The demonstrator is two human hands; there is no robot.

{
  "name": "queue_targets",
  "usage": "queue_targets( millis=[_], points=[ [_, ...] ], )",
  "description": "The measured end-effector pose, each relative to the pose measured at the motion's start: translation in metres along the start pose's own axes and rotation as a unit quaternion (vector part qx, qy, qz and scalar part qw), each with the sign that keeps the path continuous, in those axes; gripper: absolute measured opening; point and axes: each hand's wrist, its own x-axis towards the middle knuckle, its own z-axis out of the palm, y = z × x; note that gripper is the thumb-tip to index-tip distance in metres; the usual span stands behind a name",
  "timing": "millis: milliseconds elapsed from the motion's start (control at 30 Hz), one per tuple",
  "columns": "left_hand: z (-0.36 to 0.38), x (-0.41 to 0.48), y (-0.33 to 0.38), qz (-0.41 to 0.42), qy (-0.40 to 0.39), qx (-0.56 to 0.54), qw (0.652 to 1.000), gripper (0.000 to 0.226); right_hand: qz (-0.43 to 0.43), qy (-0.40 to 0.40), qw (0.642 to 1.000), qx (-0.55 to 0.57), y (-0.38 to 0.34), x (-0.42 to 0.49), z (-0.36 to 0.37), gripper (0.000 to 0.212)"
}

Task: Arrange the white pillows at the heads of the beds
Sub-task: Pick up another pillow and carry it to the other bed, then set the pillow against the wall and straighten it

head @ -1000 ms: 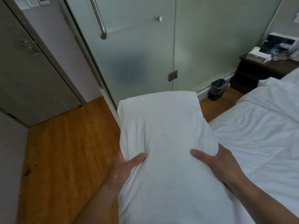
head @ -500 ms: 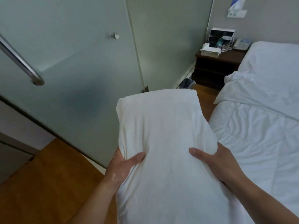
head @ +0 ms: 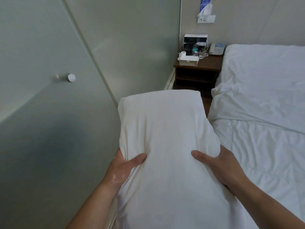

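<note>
I hold a white pillow (head: 166, 133) lengthwise in front of me, in the air beside the bed. My left hand (head: 123, 167) grips its left edge with the thumb on top. My right hand (head: 216, 164) grips its right edge the same way. The bed (head: 264, 146) lies to the right, covered by a white duvet folded back near its head (head: 264, 63). The head of the bed shows bare white sheet.
A frosted glass wall with a round knob (head: 71, 77) runs close along my left. A dark wooden nightstand (head: 198, 70) stands ahead beside the bed head, holding a white box, a phone (head: 216, 49) and small items. A narrow strip of wood floor (head: 207, 103) separates glass and bed.
My view has swung right and moved forward along the bed; the door handle, bin and open floor left view, the nightstand and bed head came closer. Both hands keep the same hold.
</note>
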Motion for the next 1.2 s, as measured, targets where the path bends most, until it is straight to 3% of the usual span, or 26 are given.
queue_targets(
  millis=[133, 233, 533, 667, 933, 1200],
  points=[
    [0.014, 0.072, 0.029, 0.015, -0.056, 0.001, 0.998, 0.073, 0.010, 0.040, 0.999, 0.008, -0.024, 0.046, -0.002, 0.069],
    [0.026, 0.129, 0.048, 0.021, -0.092, 0.015, 0.995, 0.099, 0.021, 0.068, 0.997, 0.032, -0.040, 0.082, -0.002, 0.061],
    [0.066, 0.299, 0.116, 0.033, -0.193, 0.036, 0.980, 0.082, 0.049, 0.180, 0.981, 0.061, -0.093, 0.188, 0.002, 0.049],
    [0.089, 0.356, 0.137, 0.030, -0.220, 0.038, 0.974, 0.097, 0.066, 0.218, 0.971, 0.071, -0.110, 0.225, 0.001, 0.054],
    [0.168, 0.468, 0.187, 0.035, -0.284, 0.070, 0.956, 0.098, 0.083, 0.274, 0.955, 0.082, -0.129, 0.327, -0.035, 0.060],
    [0.271, 0.573, 0.257, 0.035, -0.290, 0.086, 0.953, 0.064, 0.087, 0.270, 0.955, 0.084, -0.164, 0.461, -0.114, 0.055]
  ],
)
